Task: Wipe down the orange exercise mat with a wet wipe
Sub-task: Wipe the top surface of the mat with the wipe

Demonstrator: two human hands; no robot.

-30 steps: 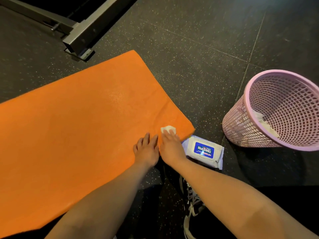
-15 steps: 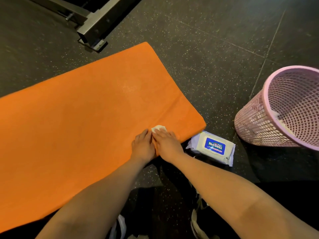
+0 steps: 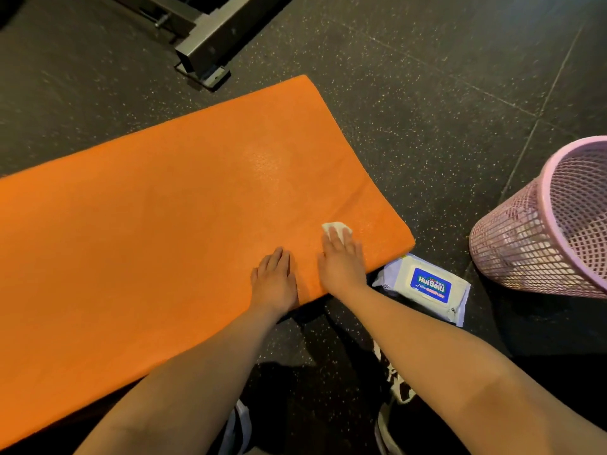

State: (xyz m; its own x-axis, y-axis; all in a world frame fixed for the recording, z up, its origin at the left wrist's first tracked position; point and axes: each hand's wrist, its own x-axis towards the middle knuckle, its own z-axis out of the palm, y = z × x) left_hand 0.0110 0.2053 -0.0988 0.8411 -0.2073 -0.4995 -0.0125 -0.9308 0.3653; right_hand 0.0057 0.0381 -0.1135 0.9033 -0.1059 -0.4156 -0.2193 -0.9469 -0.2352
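Blue label on the wipes pack point(image 3: 427, 285) reads roughly "HuiBeili" in white; the red line under it is too small to read. The pack lies flat on the floor point(image 3: 427, 126), just beside the near right corner of the orange mat point(image 3: 164, 241).

Your right hand point(image 3: 341, 261) is palm-down on the mat near that corner, fingers straight and together, pressing the wet wipe point(image 3: 336, 228). The wipe is bunched and white, showing past your fingertips. Your left hand point(image 3: 274, 280) lies flat on the mat's near edge just beside it, fingers straight, holding nothing.

A pink mesh basket point(image 3: 555, 192) stands on the floor right of the pack, tilted, with something white showing through the mesh. A grey metal frame point(image 3: 210, 44) sits off the mat's far corner. Your shoes point(image 3: 394, 389) show between your forearms.

The floor is dark speckled rubber tile with visible seams. There's a glossy patch on the mat near its right end.
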